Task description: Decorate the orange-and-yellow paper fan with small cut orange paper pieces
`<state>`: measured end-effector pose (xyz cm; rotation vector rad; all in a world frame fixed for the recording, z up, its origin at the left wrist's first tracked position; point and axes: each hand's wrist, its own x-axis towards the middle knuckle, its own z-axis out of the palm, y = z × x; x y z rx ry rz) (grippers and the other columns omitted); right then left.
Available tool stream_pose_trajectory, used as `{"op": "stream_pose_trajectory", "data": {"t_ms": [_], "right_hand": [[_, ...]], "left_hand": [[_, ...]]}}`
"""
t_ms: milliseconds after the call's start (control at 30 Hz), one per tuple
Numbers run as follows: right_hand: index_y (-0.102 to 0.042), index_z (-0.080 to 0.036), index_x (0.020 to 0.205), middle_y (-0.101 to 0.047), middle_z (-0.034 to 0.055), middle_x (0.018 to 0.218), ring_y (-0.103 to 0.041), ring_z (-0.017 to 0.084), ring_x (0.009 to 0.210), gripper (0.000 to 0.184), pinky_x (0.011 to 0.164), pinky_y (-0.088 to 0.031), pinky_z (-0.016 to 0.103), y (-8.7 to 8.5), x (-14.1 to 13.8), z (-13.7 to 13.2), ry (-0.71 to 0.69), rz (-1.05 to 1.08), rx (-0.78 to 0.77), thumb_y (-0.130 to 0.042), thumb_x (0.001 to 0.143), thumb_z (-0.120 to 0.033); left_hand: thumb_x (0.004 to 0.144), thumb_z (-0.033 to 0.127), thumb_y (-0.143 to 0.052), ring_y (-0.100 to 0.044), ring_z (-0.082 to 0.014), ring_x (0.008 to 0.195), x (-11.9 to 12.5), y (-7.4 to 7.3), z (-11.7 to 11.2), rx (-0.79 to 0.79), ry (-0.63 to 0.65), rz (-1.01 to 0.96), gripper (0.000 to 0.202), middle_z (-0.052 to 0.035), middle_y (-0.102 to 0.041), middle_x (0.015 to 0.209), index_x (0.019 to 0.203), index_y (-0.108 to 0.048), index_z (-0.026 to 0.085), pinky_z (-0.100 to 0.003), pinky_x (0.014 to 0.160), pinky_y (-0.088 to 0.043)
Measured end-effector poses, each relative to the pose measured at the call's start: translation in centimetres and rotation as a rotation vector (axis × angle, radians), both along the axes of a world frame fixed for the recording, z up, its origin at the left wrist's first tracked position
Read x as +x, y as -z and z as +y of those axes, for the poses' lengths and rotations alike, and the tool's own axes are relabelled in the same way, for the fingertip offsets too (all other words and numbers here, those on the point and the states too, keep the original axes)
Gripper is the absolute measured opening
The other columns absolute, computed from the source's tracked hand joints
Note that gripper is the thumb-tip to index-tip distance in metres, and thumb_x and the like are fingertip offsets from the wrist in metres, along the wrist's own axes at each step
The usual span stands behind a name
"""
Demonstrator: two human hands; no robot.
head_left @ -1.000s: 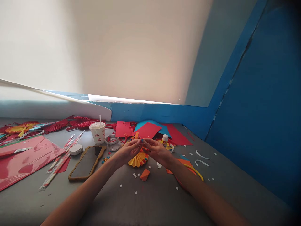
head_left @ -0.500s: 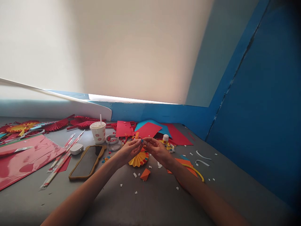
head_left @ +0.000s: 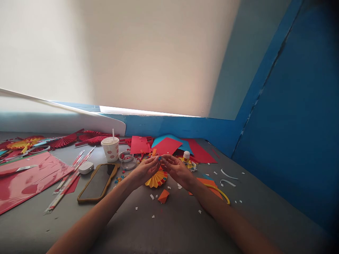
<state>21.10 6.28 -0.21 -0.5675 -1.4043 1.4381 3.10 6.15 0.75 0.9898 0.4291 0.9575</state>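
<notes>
Above the yellow paper fan (head_left: 156, 179) on the bench (head_left: 169, 225), the person's left hand (head_left: 144, 171) and right hand (head_left: 178, 168) meet, and their fingers (head_left: 155, 160) are closed in a pinch on a small blue piece (head_left: 160, 158). The work in hand seems to be this tiny piece, and it calls for steady fingers. A glue bottle (head_left: 186, 156) stands behind the fan, to the right.

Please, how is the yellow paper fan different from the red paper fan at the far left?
The yellow paper fan is yellow with red bits; the red paper fan is all red. The yellow fan lies nearer, mid-table; the red fan lies farther back at left. The yellow fan shows a rounded shape; the red fan a narrower wedge. Both are pleated paper on the grey table.
</notes>
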Motion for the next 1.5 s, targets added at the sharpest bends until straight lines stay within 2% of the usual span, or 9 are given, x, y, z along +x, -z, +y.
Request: {"op": "stream_pose_trajectory", "data": {"t_ms": [300, 467, 700, 1500], "right_hand": [[-0.06, -0.017, 0.115, -0.062, 0.0078, 0.119, -0.062, 0.022, 0.102, 0.025, 0.087, -0.053, 0.043, 0.0, -0.4, -0.2, 0.096, -0.073, 0.049, -0.059, 0.094, -0.03], [-0.06, -0.017, 0.115, -0.061, 0.008, 0.12, -0.062, 0.022, 0.103, 0.025, 0.088, -0.052, 0.044, -0.6, -0.7, -1.0, 0.182, -0.148, 0.085, -0.058, 0.094, -0.031], [-0.06, -0.017, 0.115, -0.062, 0.0079, 0.119, -0.063, 0.022, 0.102, 0.025, 0.088, -0.052, 0.044, -1.2, -1.0, -1.5, 0.238, -0.23, 0.17, -0.059, 0.094, -0.03], [-0.06, -0.017, 0.115, -0.061, 0.0082, 0.121, -0.062, 0.023, 0.105, 0.025, 0.09, -0.051, 0.045, -1.0, -0.8, -1.2, 0.243, -0.299, 0.318, -0.058, 0.094, -0.03]], "left_hand": [[0.093, 0.026, -0.058, -0.062, -0.0218, 0.101, 0.1, 0.3, 0.4, 0.047, -0.083, 0.037, 0.025, -0.0089, -0.061, 0.119, 0.115, -0.059, 0.016, -0.042, 0.085, -0.054], [0.092, 0.025, -0.059, -0.061, -0.0228, 0.105, 0.2, 0.2, 0.2, 0.114, -0.159, 0.076, 0.023, -0.0089, -0.061, 0.12, 0.113, -0.06, 0.015, -0.044, 0.089, -0.052], [0.091, 0.025, -0.06, -0.06, -0.0238, 0.107, 0.2, 0.2, 0.1, 0.198, -0.202, 0.141, 0.024, -0.0088, -0.061, 0.12, 0.112, -0.061, 0.014, -0.046, 0.091, -0.05], [0.092, 0.028, -0.06, -0.061, -0.0236, 0.106, 0.1, 0.4, 0.1, 0.246, -0.237, 0.193, 0.025, -0.0086, -0.062, 0.118, 0.113, -0.061, 0.014, -0.045, 0.09, -0.051]]}}
